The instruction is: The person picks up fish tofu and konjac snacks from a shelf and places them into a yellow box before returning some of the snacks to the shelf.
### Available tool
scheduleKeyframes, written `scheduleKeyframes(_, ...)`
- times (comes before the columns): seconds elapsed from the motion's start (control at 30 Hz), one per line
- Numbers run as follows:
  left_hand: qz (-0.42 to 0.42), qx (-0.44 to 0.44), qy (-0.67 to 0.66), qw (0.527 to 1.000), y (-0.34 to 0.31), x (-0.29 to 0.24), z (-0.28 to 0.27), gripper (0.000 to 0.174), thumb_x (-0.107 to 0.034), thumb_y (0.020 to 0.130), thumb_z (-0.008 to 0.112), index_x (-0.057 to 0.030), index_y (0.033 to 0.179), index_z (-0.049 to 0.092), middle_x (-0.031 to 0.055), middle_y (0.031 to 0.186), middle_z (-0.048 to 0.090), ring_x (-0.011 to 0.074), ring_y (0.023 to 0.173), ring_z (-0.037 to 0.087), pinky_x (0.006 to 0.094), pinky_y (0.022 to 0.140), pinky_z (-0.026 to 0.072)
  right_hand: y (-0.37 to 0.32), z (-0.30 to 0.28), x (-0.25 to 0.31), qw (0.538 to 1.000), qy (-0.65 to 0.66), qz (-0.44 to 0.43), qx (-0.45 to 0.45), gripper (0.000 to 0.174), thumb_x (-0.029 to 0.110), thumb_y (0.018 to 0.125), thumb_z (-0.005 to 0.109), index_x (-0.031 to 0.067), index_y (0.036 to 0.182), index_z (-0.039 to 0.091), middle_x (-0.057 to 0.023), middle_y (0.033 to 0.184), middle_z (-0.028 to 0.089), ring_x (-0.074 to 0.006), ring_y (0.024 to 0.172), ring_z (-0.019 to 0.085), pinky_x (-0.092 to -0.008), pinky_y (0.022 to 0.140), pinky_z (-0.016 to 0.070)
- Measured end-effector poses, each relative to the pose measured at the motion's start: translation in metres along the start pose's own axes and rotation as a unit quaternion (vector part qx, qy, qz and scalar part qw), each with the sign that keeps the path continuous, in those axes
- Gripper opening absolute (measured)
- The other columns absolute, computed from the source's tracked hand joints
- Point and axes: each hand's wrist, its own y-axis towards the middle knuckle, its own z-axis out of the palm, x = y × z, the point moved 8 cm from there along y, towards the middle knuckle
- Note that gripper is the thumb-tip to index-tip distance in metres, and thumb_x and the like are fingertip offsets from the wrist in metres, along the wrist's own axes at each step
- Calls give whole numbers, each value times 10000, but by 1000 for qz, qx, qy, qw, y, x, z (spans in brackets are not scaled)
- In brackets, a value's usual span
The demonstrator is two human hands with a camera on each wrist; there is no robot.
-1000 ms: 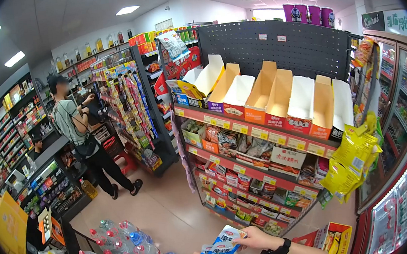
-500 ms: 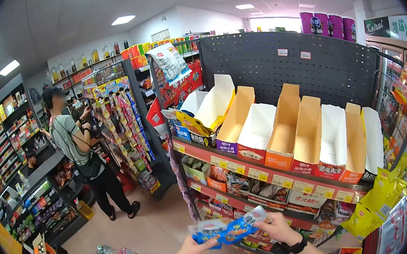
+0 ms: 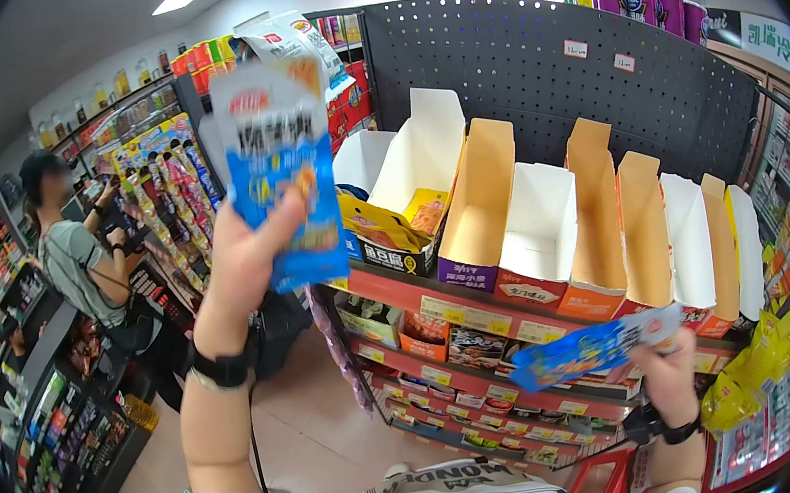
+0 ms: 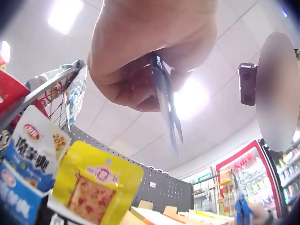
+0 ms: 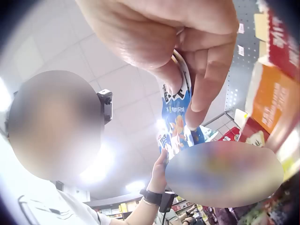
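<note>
My left hand (image 3: 254, 248) pinches a blue and white snack packet (image 3: 282, 177), held upright at the left of the head view, in front of the shelf's left end. At the right, my right hand (image 3: 668, 373) grips the end of another blue packet (image 3: 578, 352), which lies nearly level before the shelf's price strip. The left wrist view shows the thumb and fingers of my left hand (image 4: 150, 56) on the packet's edge. In the right wrist view, my right hand (image 5: 187, 51) pinches its blue packet (image 5: 176, 112) between thumb and fingers.
Several open cardboard boxes (image 3: 535, 231) line the top shelf; a yellow packet (image 3: 426, 210) lies in one near the left. Yellow bags (image 3: 756, 376) hang at the shelf's right end. A person (image 3: 85, 262) stands at the left by a hanging snack rack (image 3: 170, 194).
The two packets were together between my hands and are now apart. My left hand has risen to the left with one; my right hand has moved right with the other. The view has come nearer the shelf.
</note>
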Motion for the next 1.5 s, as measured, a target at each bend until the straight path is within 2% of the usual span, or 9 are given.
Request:
scheduleKeyframes(0.3, 72, 106, -8, 992, 106, -13, 0, 252, -244, 898, 522, -33, 1035, 540, 18, 892, 589, 100, 744, 606, 257, 613, 532, 77, 73, 117, 966, -184, -177, -43, 168, 89, 853, 541, -48, 949, 556, -112, 757, 629, -161, 594, 628, -227, 517, 494)
scheduleKeyframes(0.4, 100, 94, -28, 990, 118, -16, -7, 253, -217, 885, 547, -18, 1042, 551, 31, 918, 603, 96, 764, 599, 253, 650, 524, 120, 111, 129, 963, -191, -181, -57, 210, 126, 856, 556, -47, 975, 558, -110, 782, 634, -141, 596, 626, -220, 528, 498)
scheduleKeyframes(0.5, 149, 83, -52, 984, 125, -25, -13, 225, -151, 849, 598, 2, 1014, 587, 48, 933, 622, 92, 787, 594, 247, 703, 511, 164, 152, 118, 977, -158, -142, 2, 253, 154, 854, 568, -47, 1008, 561, -122, 819, 637, -139, 608, 631, -221, 523, 506)
scheduleKeyframes(0.6, 142, 97, -34, 985, 133, -17, -18, 155, -101, 803, 647, 7, 913, 633, 34, 831, 638, 57, 723, 564, 209, 619, 475, 203, 187, 104, 977, -183, -112, 13, 283, 135, 844, 578, -66, 1041, 548, -126, 811, 636, -147, 612, 635, -217, 505, 506)
scheduleKeyframes(0.83, 172, 58, -36, 983, 144, -10, -36, 157, -78, 814, 623, 11, 943, 611, 27, 823, 625, 49, 666, 533, 215, 580, 444, 260, 239, 69, 959, -280, -46, 23, 210, 96, 833, 568, -43, 990, 586, -99, 764, 627, -122, 557, 605, -244, 483, 491)
scheduleKeyframes(1.17, 214, 137, 21, 967, 146, 3, -32, 215, -90, 846, 562, 19, 1030, 540, 78, 851, 619, 115, 755, 542, 272, 687, 442, 272, 281, 27, 864, -459, 16, 206, 288, 111, 833, 577, -58, 1064, 546, -115, 784, 619, -135, 547, 610, -240, 479, 492)
scheduleKeyframes(1.3, 181, 170, 86, 965, 140, 1, -27, 229, -101, 833, 581, 26, 1022, 552, 124, 915, 621, 150, 790, 558, 288, 725, 442, 272, 292, 8, 822, -494, 62, 278, 277, 99, 852, 530, -86, 1058, 519, -139, 692, 599, -195, 501, 612, -284, 456, 489)
scheduleKeyframes(1.43, 81, 196, 57, 976, 138, 11, -25, 200, -98, 798, 620, 11, 966, 611, 54, 809, 640, 77, 688, 521, 254, 654, 438, 261, 297, -8, 786, -522, 88, 319, 245, 110, 868, 501, -63, 1040, 524, -129, 656, 583, -202, 483, 608, -283, 453, 494)
scheduleKeyframes(1.5, 87, 190, 1, 978, 141, 18, -25, 173, -88, 784, 630, 2, 930, 638, 25, 753, 636, 49, 652, 493, 239, 621, 428, 261, 293, -11, 784, -525, 101, 315, 248, 116, 871, 493, -52, 1052, 513, -140, 706, 593, -209, 466, 603, -284, 441, 491)
